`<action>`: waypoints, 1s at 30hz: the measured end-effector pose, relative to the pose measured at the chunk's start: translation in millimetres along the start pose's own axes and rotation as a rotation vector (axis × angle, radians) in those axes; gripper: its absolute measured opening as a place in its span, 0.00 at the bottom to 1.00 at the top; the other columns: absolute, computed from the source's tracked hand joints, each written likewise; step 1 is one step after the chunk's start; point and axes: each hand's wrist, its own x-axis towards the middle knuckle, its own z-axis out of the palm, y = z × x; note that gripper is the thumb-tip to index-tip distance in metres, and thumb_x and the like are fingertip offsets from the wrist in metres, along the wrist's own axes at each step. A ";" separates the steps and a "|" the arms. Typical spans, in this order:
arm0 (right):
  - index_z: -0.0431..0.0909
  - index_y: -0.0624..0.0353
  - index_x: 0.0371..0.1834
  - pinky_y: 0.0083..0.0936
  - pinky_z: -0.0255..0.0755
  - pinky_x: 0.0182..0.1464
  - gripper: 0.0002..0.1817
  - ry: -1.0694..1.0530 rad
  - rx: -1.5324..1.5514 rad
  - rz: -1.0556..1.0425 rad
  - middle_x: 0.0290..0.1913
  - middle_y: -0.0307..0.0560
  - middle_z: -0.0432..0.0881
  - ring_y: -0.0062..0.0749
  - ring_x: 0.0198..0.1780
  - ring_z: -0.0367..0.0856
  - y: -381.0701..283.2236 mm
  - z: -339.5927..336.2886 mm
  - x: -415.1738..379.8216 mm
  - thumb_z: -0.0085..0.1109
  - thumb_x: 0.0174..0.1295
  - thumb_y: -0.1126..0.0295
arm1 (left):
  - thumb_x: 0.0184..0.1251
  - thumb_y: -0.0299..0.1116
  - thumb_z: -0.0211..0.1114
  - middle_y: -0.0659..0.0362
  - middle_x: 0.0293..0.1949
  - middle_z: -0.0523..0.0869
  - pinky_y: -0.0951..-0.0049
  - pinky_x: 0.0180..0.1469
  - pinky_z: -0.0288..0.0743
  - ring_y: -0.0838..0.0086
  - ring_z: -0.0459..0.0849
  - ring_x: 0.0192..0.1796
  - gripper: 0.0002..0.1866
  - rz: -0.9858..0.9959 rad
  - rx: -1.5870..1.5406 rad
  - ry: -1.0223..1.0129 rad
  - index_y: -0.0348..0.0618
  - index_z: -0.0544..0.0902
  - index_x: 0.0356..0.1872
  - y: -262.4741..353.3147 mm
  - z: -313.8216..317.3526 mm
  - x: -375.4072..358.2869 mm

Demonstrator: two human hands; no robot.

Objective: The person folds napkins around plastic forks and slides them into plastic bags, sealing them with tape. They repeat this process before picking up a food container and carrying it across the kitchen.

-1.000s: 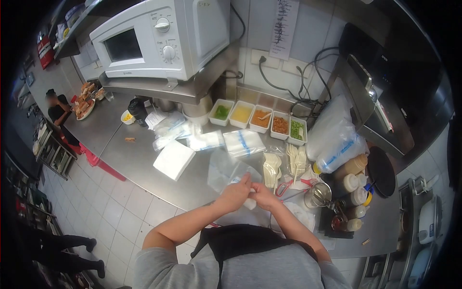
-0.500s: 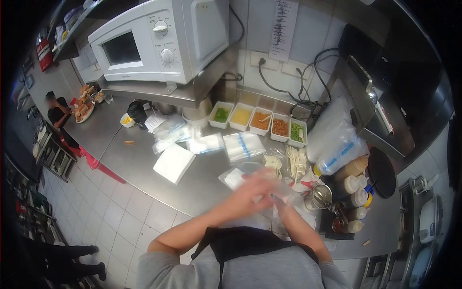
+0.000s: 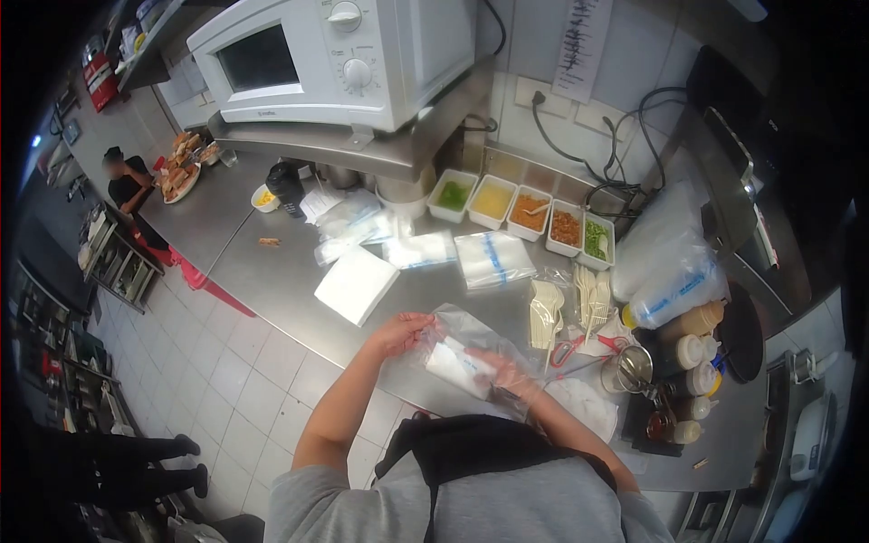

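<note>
My left hand [image 3: 405,334] pinches the left edge of a clear plastic bag [image 3: 463,323] near the counter's front edge. Seen through the film, my right hand [image 3: 509,375] appears to be inside the bag. Its fingers close on the right end of a folded white packet [image 3: 450,362] with small blue print. Beyond my hands lie a stack of white napkins [image 3: 356,286] and flat plastic packs with blue lettering [image 3: 494,259]. Cream-coloured plastic spoons [image 3: 546,313] and forks [image 3: 593,297] lie in clear wrapping to the right, beside red-handled scissors [image 3: 568,349].
White tubs of chopped toppings [image 3: 527,213] line the wall below a microwave [image 3: 335,68] on a raised shelf. A metal cup [image 3: 628,369] and squeeze bottles [image 3: 695,378] crowd the right side. Far left, a person in black [image 3: 129,185] stands by a plate of food [image 3: 181,185].
My hands, together and blurred before, have moved apart with the bag stretched between them. My left hand has moved left to the bag's edge. The whole view has shifted slightly.
</note>
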 end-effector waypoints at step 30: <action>0.73 0.61 0.50 0.29 0.68 0.53 0.17 0.383 -0.128 -0.090 0.45 0.51 0.78 0.39 0.48 0.76 17.6 -2.5 -8.5 0.56 0.59 0.67 | 0.69 0.37 0.59 0.61 0.37 0.86 0.76 0.37 0.80 0.79 0.83 0.35 0.11 0.013 -0.011 0.050 0.40 0.82 0.41 -3.7 -1.6 1.8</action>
